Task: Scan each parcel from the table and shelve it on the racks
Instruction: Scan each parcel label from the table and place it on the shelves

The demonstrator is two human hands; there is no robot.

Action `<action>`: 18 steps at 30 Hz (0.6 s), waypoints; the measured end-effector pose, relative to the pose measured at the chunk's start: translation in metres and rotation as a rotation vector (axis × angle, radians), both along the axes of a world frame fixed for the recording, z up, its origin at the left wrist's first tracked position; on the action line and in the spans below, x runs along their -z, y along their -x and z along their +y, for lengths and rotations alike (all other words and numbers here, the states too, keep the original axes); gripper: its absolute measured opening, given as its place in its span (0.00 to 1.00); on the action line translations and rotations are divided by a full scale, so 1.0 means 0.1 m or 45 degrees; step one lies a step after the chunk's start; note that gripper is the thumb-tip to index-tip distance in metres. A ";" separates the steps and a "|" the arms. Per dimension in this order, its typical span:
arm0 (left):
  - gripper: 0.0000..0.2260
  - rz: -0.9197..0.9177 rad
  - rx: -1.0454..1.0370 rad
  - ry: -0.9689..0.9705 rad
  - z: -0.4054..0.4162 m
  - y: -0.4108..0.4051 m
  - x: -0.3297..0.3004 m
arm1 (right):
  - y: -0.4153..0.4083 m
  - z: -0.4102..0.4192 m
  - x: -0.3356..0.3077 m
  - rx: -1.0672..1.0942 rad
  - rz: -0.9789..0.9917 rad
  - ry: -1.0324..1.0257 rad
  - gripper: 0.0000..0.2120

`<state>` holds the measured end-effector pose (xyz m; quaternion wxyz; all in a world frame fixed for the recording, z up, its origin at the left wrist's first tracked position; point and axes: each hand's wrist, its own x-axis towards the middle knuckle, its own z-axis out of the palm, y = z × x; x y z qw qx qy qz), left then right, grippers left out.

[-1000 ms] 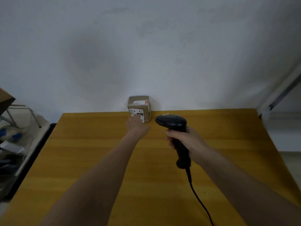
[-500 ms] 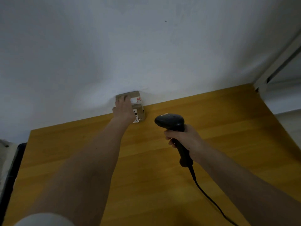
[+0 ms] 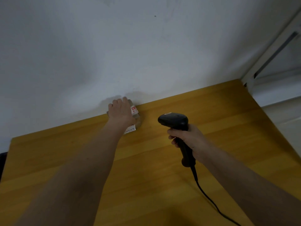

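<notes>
Head: left hand atop parcel; right hand grips scanner.

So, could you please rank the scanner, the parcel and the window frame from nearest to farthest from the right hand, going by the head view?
1. The scanner: gripped in the right hand itself.
2. The parcel: to its left, against the wall, under the left hand.
3. The window frame: past the table's far right corner.

Blk scanner (yellow wood table)
</notes>
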<state>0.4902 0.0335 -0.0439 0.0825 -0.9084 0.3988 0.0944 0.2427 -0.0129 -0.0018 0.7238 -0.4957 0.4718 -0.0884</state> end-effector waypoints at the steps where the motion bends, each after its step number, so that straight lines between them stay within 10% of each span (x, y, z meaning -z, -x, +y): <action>1: 0.46 0.058 -0.015 0.021 0.04 0.04 -0.02 | 0.02 0.01 -0.01 0.007 -0.007 -0.004 0.06; 18: 0.47 0.706 -0.365 0.256 0.19 1.80 -0.18 | 1.02 -0.03 -0.41 0.095 -0.196 -0.074 0.05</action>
